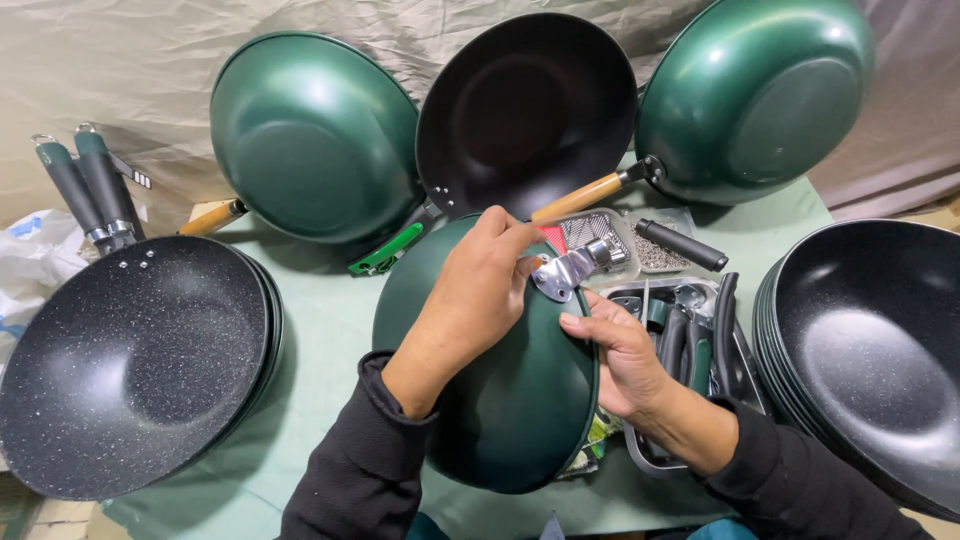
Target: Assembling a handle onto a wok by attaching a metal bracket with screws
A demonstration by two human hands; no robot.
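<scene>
A green pan lies bottom-up in front of me on the green table cover. My left hand rests on its back, fingertips pinching a shiny metal handle bracket at the pan's rim. On the right side of the rim, my right hand grips the edge just below the bracket, thumb on the green surface. Both sleeves are black.
A stack of black speckled pans sits left, another stack right. Two green pans and a black one lean against the back cloth. A tray of handles and a box of small screws lie right of centre.
</scene>
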